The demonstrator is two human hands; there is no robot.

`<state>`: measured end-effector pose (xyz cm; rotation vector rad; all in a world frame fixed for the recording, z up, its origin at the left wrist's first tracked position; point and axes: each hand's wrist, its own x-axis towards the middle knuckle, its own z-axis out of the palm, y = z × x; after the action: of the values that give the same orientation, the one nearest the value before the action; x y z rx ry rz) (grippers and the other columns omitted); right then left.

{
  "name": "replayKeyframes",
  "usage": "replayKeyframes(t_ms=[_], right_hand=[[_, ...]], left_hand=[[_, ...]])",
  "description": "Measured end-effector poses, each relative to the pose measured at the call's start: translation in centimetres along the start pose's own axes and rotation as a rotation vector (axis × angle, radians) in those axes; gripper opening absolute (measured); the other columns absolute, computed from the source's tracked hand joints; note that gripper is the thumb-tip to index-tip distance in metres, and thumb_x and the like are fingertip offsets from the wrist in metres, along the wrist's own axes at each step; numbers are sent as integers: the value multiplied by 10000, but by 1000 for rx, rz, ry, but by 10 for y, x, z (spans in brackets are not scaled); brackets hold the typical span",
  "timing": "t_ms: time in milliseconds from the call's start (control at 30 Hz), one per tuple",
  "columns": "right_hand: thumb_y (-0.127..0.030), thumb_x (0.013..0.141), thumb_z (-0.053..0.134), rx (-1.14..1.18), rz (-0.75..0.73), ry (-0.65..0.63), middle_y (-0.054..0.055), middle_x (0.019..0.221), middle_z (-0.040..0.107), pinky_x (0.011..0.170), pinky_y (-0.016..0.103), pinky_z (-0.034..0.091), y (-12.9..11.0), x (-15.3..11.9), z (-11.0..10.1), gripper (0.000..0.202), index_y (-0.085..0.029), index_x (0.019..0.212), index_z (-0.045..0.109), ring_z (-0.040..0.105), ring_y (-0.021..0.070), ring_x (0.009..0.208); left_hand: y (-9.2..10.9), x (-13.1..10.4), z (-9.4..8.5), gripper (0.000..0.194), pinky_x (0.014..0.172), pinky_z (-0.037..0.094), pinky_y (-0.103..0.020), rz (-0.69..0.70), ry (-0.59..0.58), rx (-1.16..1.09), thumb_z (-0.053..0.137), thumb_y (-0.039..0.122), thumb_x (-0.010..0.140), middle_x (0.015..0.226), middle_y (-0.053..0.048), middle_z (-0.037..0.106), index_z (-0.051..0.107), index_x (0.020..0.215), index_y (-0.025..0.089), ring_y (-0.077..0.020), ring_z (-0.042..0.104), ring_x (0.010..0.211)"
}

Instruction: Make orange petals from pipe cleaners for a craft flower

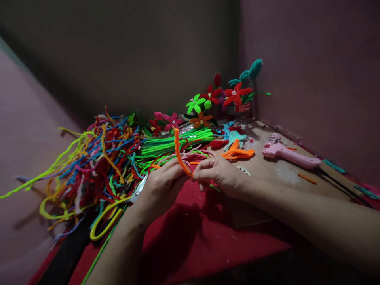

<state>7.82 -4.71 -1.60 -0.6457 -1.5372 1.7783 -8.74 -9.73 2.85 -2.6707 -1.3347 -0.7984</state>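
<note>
An orange pipe cleaner [177, 148] rises from between my two hands, its upper part bent upward and its lower end at my fingertips. My left hand [163, 186] is closed on it from the left, with the fingers curled. From the right, my right hand [218, 174] pinches its lower end between thumb and fingers. Just behind my right hand lie orange looped petals [237, 151]. Scissors with yellow handles [108, 213] rest beside my left wrist, partly hidden by it.
A heap of tangled coloured pipe cleaners [97, 166] stands at the left. Green pipe cleaners [178, 142] lie in a bundle behind my hands. Finished flowers [234, 95] stand along the back. On the board at right is a pink glue gun [291, 154] with a black cord.
</note>
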Motion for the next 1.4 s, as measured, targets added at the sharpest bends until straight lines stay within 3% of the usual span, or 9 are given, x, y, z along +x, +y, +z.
replayKeyframes(t_ms=[167,333,467,667,833,1000,1100,1267,1400], right_hand=[[-131,706,498,-524,-296,142,-18,513,502,511,221,330,0,-8,4,159,-149,554,541,425,85,499],[-115,745,452,-992,-835,203,32,564,507,602,286,361,2,-14,6,174,-156,591,523,419,135,576],[-99,800,392,-1166,-1037,171,33,543,497,661,335,360,1,-17,5,233,-177,620,518,410,159,594],[-108,792,442,-925,-905,266,33,587,527,626,296,376,-5,-14,4,184,-157,661,562,445,145,615],[-178,798,502,-443,-486,242,12,673,584,614,251,399,-12,-13,4,149,-163,692,606,514,116,635],[-168,763,536,-314,-377,149,-6,618,563,626,242,409,-16,-14,5,160,-156,614,593,510,104,619],[-156,765,526,-364,-381,161,-8,589,561,615,247,411,-16,-16,6,181,-160,590,571,506,104,592],[-119,766,501,-669,-641,275,35,642,595,650,289,414,-5,-16,7,169,-160,617,569,530,145,664],[-128,780,487,-748,-739,273,58,665,611,714,335,413,-1,-13,6,169,-154,652,596,540,172,714]], left_hand=[[8,1,4,100,559,392,-212,-170,-49,-73,504,151,765,657,-12,577,586,709,161,-108,511,593],[7,10,3,154,346,186,-164,-833,-249,-856,588,245,662,417,68,353,524,569,140,-26,262,344],[1,13,10,229,305,117,-143,-1059,-271,-1379,605,187,546,370,108,242,393,466,157,17,116,292],[3,9,7,195,324,192,-145,-954,-147,-1255,646,244,645,400,84,335,515,560,127,5,207,305],[7,2,-2,119,588,437,-215,-415,300,-466,649,235,726,803,-22,605,642,834,184,-100,545,670],[7,2,-2,65,771,431,-282,-47,227,-73,586,194,784,869,-35,625,642,812,209,-148,544,843],[11,4,2,83,734,414,-281,-146,181,-171,569,214,791,759,-22,599,593,717,186,-145,512,769],[14,9,15,155,567,368,-242,-634,37,-845,570,260,748,584,16,479,540,648,146,-102,433,567],[11,10,17,171,563,354,-225,-696,18,-978,605,274,718,565,26,478,531,645,138,-86,431,550]])
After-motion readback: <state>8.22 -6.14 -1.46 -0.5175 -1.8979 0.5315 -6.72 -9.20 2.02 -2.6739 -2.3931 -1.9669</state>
